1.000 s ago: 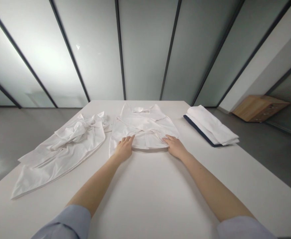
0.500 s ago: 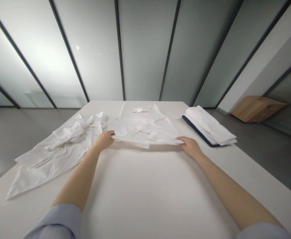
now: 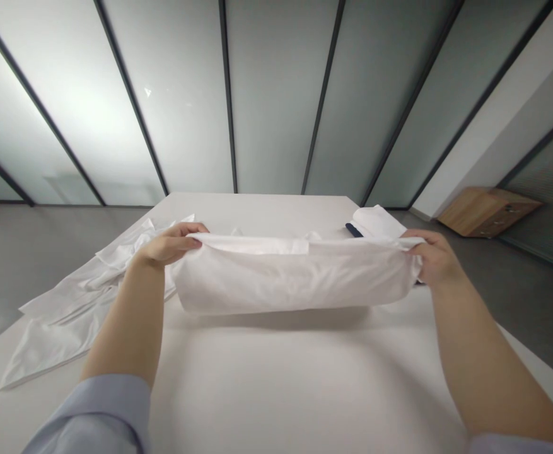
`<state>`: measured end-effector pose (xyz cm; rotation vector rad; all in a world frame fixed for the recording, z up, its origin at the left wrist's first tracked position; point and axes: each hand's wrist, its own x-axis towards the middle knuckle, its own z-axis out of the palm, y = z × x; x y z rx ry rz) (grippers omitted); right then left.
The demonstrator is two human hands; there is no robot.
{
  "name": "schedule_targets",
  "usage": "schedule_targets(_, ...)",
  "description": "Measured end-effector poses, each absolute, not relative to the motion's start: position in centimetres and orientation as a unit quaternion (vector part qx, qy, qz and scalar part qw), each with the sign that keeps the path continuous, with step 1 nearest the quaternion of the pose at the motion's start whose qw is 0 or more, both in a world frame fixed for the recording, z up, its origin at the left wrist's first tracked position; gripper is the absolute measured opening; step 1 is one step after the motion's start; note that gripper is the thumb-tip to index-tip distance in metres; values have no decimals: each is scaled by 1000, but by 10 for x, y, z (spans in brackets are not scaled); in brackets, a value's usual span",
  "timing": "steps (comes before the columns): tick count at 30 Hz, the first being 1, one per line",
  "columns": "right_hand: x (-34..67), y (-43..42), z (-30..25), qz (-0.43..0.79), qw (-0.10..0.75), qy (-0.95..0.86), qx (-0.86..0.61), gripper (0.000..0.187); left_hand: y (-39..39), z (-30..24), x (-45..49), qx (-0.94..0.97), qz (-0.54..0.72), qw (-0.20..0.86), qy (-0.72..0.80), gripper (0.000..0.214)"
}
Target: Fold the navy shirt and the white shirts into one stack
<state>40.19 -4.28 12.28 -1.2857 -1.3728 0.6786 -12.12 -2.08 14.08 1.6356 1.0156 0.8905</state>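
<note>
A folded white shirt hangs in the air above the white table, stretched wide between both my hands. My left hand pinches its left end with fingers closed over the top edge. At the other end my right hand is closed on the cloth in the same way. The shirt's lower fold sags toward the table top without resting flat on it.
A crumpled white garment lies spread over the table's left side, reaching the left edge. A folded white stack with a dark blue edge sits at the back right, partly hidden by the held shirt. A wooden cabinet stands on the floor to the right.
The shirt lay flat on the table with my hands at its near hem; both hands slid outward to its sides, gripped it, and lifted it up toward me.
</note>
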Motion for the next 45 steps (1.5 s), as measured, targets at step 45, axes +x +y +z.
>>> schedule_targets(45,249,10,7,-59,111,-774,-620,48,-24,4,23,822,34,73,564,69)
